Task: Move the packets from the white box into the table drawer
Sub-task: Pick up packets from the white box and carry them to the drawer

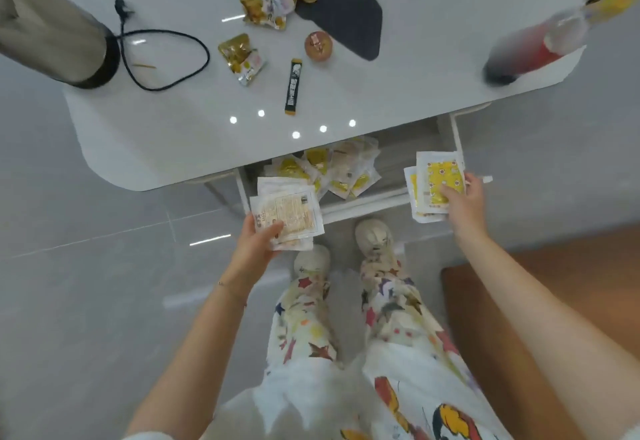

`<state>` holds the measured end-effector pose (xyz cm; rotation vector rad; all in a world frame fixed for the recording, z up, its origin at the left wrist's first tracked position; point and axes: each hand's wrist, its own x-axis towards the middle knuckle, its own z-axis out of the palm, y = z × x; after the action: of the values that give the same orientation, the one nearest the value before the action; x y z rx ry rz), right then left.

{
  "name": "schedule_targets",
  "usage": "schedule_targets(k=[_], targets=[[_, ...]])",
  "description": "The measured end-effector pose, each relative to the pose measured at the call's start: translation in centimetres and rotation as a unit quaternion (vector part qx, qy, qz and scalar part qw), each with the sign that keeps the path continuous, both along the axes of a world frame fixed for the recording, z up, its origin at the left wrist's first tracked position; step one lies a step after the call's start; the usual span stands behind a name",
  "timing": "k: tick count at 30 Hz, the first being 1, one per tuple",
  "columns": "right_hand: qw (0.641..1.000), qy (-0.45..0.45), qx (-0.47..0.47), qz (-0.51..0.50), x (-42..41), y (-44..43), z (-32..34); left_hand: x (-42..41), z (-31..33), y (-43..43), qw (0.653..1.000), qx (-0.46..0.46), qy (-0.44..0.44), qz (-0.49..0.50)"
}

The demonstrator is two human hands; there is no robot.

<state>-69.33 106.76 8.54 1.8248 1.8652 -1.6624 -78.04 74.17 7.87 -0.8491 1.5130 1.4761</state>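
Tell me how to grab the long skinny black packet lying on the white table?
Pinch the long black stick packet across its middle, coming straight down from above: it lies flat and narrow, with bare white tabletop on both long sides.

White table [415,76] with kettle [52,31], black cord [166,59], snack wrappers [242,57], black sachet [293,86], dark mat [346,7], bottle [533,48]

You stand in a home: a kettle [52,31] with its cord [162,59] and snack wrappers [242,57] sit on a white table [173,135], above a grey tiled floor [86,284].
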Motion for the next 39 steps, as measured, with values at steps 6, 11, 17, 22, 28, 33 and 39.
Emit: schedule_targets(k=[6,11,17,22,28,33,39], targets=[[1.000,-0.018,0.022,0.000,-6.2,3.8,-17.4,-2.3,-17.8,5.8,1.000,-0.016,-0.010,0.019],[0.999,-0.024,-0.022,-0.032,-8.6,4.9,-26.3,-4.1,-25.6,9.1,0.999,-0.020,-0.004,0.048],[0.998,-0.035,-0.050,-0.015,-8.4,4.7,-27.8,-4.1,-27.6,10.4,0.996,-0.086,0.009,0.007],[0.986,-0.045,0.061,0.147,-8.4,3.1,-22.5,-3.1,-22.7,10.8,0.990,-0.116,0.076,-0.036],[0.913,-0.017,0.133,0.386,-9.1,-0.2,-10.1,-1.9,-10.5,11.1,0.946,-0.155,0.214,-0.188],[0.813,-0.046,0.218,0.538,-9.7,-1.0,1.5,-1.9,0.9,10.4,0.894,-0.215,0.310,-0.239],[0.716,-0.024,0.300,0.630,-9.8,-1.8,12.8,0.2,11.3,7.8,0.828,-0.317,0.354,-0.297]])
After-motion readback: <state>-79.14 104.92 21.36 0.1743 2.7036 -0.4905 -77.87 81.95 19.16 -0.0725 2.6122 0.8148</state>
